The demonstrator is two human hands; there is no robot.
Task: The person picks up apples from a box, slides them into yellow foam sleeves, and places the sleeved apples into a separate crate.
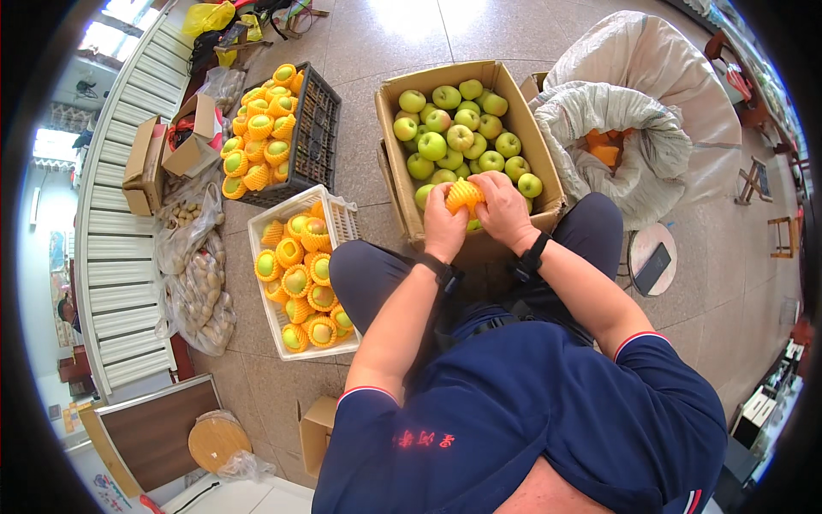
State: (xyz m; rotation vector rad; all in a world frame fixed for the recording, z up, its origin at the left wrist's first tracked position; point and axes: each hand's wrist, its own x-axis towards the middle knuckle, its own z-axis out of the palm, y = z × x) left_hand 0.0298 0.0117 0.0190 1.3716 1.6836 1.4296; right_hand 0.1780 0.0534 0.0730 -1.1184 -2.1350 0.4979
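Observation:
Over the near edge of the open cardboard box (533, 141), both my hands grip a rounded yellow foam fruit net (465, 197). My left hand (445, 230) is closed on its left side, fingers curled against the mesh. From the other side my right hand (507, 211) holds it with bent fingers. What sits inside the net is mostly hidden by the mesh and fingers. Loose green apples (460, 137), some blushed red, fill the box in front of me. Just below my hands, a bit of another green apple shows.
Left of my knee, a white plastic crate (344, 221) holds apples in yellow nets; a black crate (315, 128) behind it holds more. To the right stands an open white woven sack (638, 188) with orange-yellow material (604, 150) inside. A phone (653, 268) lies on a round stool (666, 240).

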